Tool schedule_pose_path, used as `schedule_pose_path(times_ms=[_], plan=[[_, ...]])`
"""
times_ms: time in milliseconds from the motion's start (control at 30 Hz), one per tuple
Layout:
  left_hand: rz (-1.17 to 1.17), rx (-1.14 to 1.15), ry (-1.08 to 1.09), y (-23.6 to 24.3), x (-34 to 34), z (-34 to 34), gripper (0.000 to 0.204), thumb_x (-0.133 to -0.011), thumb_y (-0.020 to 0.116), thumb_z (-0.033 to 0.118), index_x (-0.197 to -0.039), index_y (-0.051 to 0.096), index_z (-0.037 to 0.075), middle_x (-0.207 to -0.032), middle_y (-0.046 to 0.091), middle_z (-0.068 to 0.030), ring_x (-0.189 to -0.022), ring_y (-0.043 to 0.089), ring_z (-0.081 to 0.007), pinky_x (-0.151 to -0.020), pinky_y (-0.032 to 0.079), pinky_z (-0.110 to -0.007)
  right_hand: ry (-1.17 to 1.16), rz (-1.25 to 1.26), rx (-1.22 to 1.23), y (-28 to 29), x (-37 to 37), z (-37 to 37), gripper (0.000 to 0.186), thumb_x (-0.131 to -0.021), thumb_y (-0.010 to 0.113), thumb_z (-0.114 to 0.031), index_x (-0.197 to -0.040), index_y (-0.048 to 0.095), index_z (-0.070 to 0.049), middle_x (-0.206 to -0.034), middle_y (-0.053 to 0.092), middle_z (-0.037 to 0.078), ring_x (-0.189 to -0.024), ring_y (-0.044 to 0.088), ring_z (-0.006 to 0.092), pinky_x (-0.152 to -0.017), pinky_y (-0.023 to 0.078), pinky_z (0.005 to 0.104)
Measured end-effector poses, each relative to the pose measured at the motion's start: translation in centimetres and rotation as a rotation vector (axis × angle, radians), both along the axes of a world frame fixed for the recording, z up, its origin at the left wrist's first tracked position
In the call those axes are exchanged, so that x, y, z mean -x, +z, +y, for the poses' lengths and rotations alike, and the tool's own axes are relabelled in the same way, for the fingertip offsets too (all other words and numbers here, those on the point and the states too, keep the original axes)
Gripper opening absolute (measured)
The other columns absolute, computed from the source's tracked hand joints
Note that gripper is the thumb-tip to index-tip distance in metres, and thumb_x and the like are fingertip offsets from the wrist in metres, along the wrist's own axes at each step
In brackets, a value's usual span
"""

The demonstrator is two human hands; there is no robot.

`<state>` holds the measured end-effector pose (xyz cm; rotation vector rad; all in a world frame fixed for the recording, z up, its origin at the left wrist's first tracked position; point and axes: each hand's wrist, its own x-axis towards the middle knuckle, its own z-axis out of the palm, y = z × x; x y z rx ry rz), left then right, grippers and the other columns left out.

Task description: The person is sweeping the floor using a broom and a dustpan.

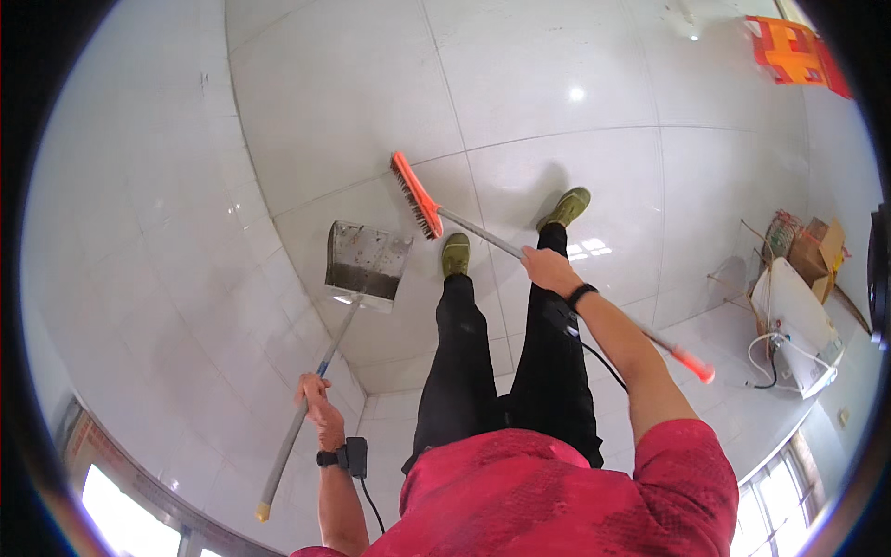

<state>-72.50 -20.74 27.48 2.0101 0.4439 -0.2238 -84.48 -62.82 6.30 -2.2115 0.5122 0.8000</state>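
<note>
My left hand (pixel 320 407) is closed round the grey pole of a long-handled dustpan (pixel 367 255). The pan is a scuffed, whitish metal scoop with dark grime near its handle end, and it lies by the left wall, left of my feet. My right hand (pixel 551 270) grips the grey shaft of a floor brush (pixel 415 193), whose red-orange head has dark bristles turned toward the left. The brush head is up and right of the dustpan, apart from it. Its handle passes under my right forearm and ends in a red-orange grip.
Large pale tiles cover the floor (pixel 548 74). A tiled wall (pixel 158 213) runs along the left. To the right are a white box-shaped appliance (pixel 800 320) with a hose and cable, and a cardboard box (pixel 815 251). An orange-red object (pixel 789 51) lies at the far right.
</note>
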Motion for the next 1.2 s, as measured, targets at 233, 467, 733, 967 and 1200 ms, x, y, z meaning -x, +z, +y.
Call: schedule_pose_path(times_ms=[233,467,733,967,1200], plan=[[-0.063,-0.125,0.207,0.1,1.3,-3.5,0.03,-0.082,0.044,0.017,-0.057,0.03,0.009,-0.06,0.028,0.0004,-0.058,0.032,-0.0106,-0.056,0.031,-0.026,0.196,0.088,0.143,-4.8,-5.7,-9.9,0.019,-0.084,0.046,-0.022,-0.09,0.054,-0.006,-0.082,0.063,0.018,-0.08,0.06,0.0379,-0.069,0.048,0.05],[-0.064,-0.053,0.362,-0.3,0.8,-8.3,0.03,-0.083,0.048,0.019,-0.059,0.031,0.012,-0.06,0.029,0.0018,-0.057,0.029,-0.0092,-0.057,0.034,-0.026,0.124,0.132,0.53,-2.5,-6.0,-34.0,0.02,-0.084,0.045,-0.02,-0.094,0.059,-0.011,-0.088,0.065,0.016,-0.083,0.063,0.035,-0.071,0.051,0.0463],[0.005,0.005,0.418,0.4,-1.0,-15.1,0.027,-0.084,0.048,0.02,-0.062,0.036,0.011,-0.06,0.031,0.0025,-0.058,0.032,-0.0082,-0.06,0.037,-0.026,0.048,0.115,0.705,-0.6,-8.8,-45.1,0.02,-0.086,0.044,-0.022,-0.094,0.056,-0.008,-0.082,0.064,0.017,-0.079,0.063,0.0358,-0.067,0.051,0.0464],[-0.049,-0.014,0.346,0.4,-2.3,-20.8,0.029,-0.085,0.046,0.022,-0.06,0.037,0.011,-0.064,0.032,0.0013,-0.059,0.032,-0.0081,-0.061,0.038,-0.025,-0.078,-0.027,0.356,1.1,-5.9,-38.0,0.018,-0.087,0.039,-0.021,-0.097,0.048,-0.008,-0.077,0.062,0.02,-0.074,0.06,0.0403,-0.065,0.046,0.053],[-0.084,0.042,0.395,2.1,-4.2,-23.3,0.027,-0.083,0.051,0.019,-0.06,0.039,0.009,-0.066,0.036,0.0008,-0.06,0.034,-0.0091,-0.061,0.04,-0.026,-0.047,-0.123,-0.042,-0.2,-14.2,-25.1,0.025,-0.087,0.043,-0.028,-0.097,0.053,-0.007,-0.086,0.062,0.021,-0.082,0.059,0.0404,-0.07,0.046,0.0512]])
